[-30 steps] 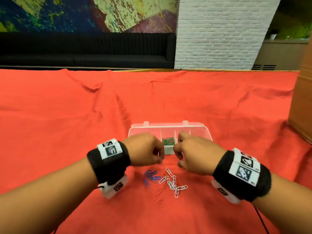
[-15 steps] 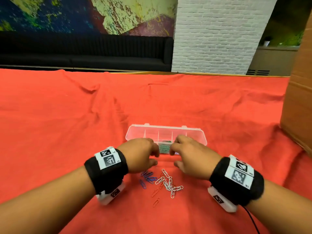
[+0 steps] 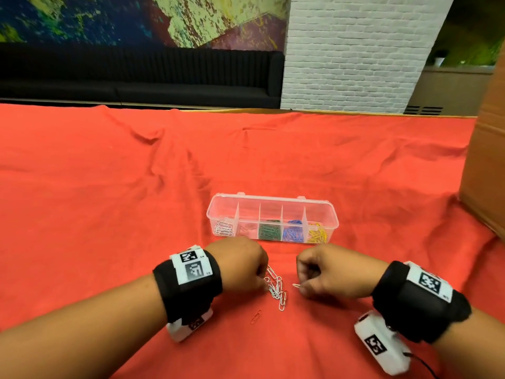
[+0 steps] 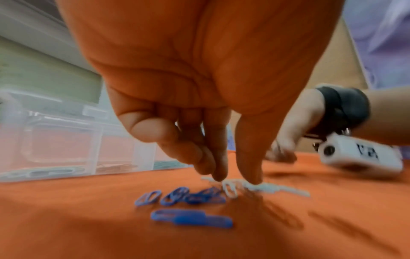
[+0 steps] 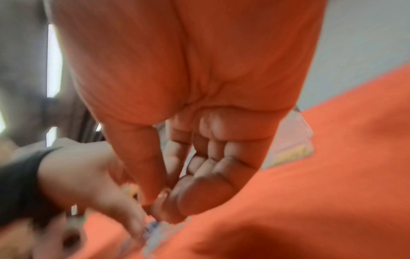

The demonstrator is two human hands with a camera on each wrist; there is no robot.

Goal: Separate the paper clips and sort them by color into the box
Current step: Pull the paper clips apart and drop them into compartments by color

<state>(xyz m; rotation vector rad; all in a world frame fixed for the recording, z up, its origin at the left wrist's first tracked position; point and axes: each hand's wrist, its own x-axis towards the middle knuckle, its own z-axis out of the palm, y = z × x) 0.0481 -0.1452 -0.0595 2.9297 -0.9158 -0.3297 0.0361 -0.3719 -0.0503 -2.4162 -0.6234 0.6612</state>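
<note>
A clear divided box (image 3: 322, 207) holds white, red, green (image 3: 270, 232), blue and yellow clips in separate compartments. A tangled chain of white paper clips (image 3: 276, 287) lies on the red cloth in front of it. My left hand (image 3: 263, 279) pinches the chain's near end between thumb and fingertips (image 4: 218, 176). Several blue clips (image 4: 177, 196) lie just beside that hand, hidden in the head view. My right hand (image 3: 300, 285) is a little to the right, pinching a small red clip (image 3: 295, 285). The right wrist view is blurred.
One loose red clip (image 3: 255, 315) lies near the front of the pile. A cardboard box (image 3: 486, 160) stands at the right edge of the table. Red cloth (image 3: 109, 201) covers the whole table, wrinkled at the back.
Both hands have drawn back from the box to the pile. The left now holds the white chain and the right has pulled a red clip off to the right.
</note>
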